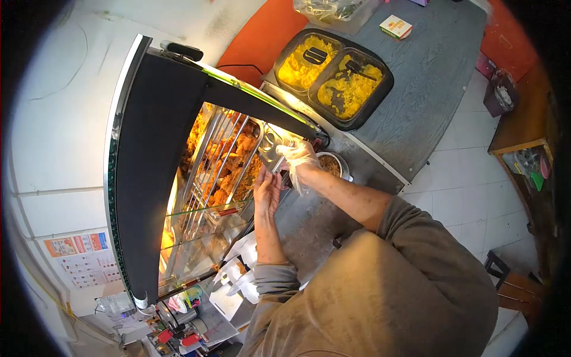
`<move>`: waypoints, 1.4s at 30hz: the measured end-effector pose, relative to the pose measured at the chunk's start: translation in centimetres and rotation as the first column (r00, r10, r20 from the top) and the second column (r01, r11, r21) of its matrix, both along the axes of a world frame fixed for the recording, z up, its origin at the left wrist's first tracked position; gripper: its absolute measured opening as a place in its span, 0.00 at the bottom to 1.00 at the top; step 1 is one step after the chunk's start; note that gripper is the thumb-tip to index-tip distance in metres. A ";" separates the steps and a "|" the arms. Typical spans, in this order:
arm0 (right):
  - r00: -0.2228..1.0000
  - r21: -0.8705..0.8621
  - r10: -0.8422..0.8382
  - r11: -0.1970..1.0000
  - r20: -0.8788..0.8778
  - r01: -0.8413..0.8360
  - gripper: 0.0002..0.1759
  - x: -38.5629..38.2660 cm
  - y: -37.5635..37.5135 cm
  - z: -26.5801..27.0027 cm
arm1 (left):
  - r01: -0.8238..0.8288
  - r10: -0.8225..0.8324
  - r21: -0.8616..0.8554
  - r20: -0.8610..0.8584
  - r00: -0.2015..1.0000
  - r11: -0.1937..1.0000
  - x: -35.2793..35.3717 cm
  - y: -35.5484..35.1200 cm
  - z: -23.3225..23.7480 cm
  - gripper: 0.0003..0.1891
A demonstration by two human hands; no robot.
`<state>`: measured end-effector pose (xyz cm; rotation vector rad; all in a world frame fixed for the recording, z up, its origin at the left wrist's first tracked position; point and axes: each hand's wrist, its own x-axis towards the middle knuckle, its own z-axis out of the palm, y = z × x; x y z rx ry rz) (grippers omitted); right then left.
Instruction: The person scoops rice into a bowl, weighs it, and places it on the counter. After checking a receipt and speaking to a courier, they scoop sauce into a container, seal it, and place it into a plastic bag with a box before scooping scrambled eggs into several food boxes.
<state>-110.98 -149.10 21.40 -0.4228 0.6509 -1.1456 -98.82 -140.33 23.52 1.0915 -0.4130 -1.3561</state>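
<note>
My right hand (300,159), in a clear plastic glove, reaches to the opening of a heated display cabinet (148,137). Its fingers are closed on a shiny metal piece (270,146), whose kind I cannot make out. Just below it is my bare left hand (266,193), fingers bent together with the tips at the metal's lower edge; whatever they pinch is hidden. Inside the lit cabinet, browned fried pieces of food (229,169) lie behind a wire rack (209,160). Partly hidden by my right forearm, a round pot (331,164) holds brown food.
A black two-part pan (372,107) with yellow food and dark utensils stands on the grey table (416,77). Nearby are a small box (395,27) and a clear tub (339,13). White open cartons (235,282) lie left of my left sleeve. A glass panel (208,238) edges the cabinet.
</note>
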 end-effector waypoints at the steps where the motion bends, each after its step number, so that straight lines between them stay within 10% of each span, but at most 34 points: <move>1: 1.000 -0.001 -0.002 1.000 0.002 0.002 0.10 -0.4 -0.1 0.4 | -0.005 0.005 -0.014 0.025 1.000 1.000 0.0 -0.1 -0.2 0.20; 7: 0.890 -0.021 0.193 0.979 0.413 -0.202 0.11 -1.6 -1.3 0.3 | -0.098 0.098 -0.014 0.034 0.995 0.995 0.9 -1.4 -2.6 0.22; 22: 0.964 0.303 -0.189 0.945 0.188 0.126 0.13 5.8 -2.4 -3.8 | -0.589 0.589 -0.005 -0.026 0.808 0.808 -4.0 1.0 -2.0 0.21; 26: 0.974 0.217 0.218 0.949 0.066 -0.227 0.14 4.9 0.6 -3.0 | -0.490 0.491 0.030 -0.030 0.871 0.871 -3.7 7.0 -1.9 0.21; 28: 0.716 0.119 0.502 0.773 0.485 -0.623 0.22 8.2 0.6 -6.4 | -0.489 0.491 0.041 -0.049 0.870 0.871 -3.4 9.6 -2.1 0.21; 33: 0.482 -0.479 0.769 0.638 0.420 -0.603 0.19 11.6 0.4 -5.8 | -0.536 0.539 0.087 -0.017 0.842 0.840 -3.6 15.0 -2.2 0.22; 36: 0.813 0.396 0.337 0.744 0.474 -0.539 0.23 11.9 1.3 -2.9 | -0.554 0.556 0.120 0.020 0.831 0.824 -4.4 18.1 -2.3 0.22; 42: 0.778 -0.019 0.547 0.821 0.308 -0.570 0.22 7.3 3.1 -0.5 | -0.590 0.604 0.193 -0.020 0.797 0.784 -5.2 21.9 -3.9 0.22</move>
